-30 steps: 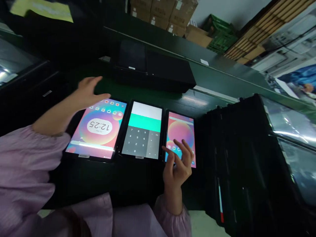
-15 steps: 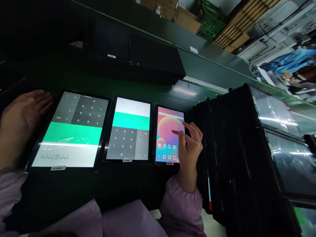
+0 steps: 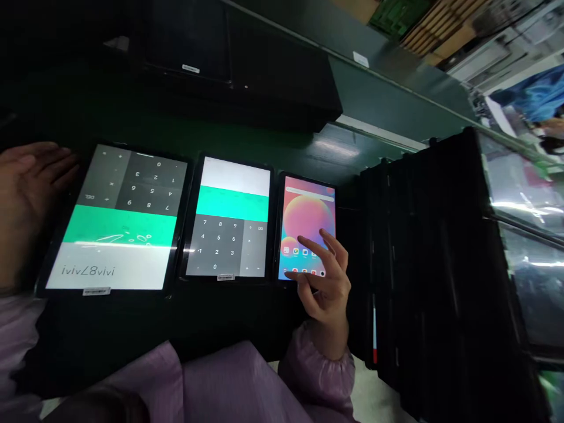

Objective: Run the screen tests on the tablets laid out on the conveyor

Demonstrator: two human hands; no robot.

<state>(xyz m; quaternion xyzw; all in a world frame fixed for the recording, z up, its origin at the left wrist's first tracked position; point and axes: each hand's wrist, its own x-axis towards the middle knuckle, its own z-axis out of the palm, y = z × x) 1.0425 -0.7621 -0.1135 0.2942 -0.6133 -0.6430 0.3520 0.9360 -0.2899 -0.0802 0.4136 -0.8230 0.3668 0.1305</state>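
Note:
Three lit tablets lie in a row on the dark green bench. My right hand (image 3: 326, 279) hovers over the right tablet (image 3: 308, 214), its fingers spread and one fingertip at the lower left of the screen, by the app icons. Whether that tip touches the glass I cannot tell. The middle tablet (image 3: 232, 202) shows a calculator keypad under a green band. On the left tablet (image 3: 123, 223) the keypad appears upside down, with a row of characters near the barcode label. My left hand (image 3: 30, 188) rests beside that tablet's left edge, fingers extended, holding nothing.
Behind the row lies a black box (image 3: 282, 82) with a dark tablet (image 3: 187, 38) next to it. Black trays (image 3: 423, 264) are stacked on the right, with tablets (image 3: 537, 276) on their far side. A raised ledge (image 3: 396, 100) runs along the back.
My right hand has moved down and left, from the right tablet's upper right area to its lower icons. The view has shifted slightly. My left hand stays by the left tablet.

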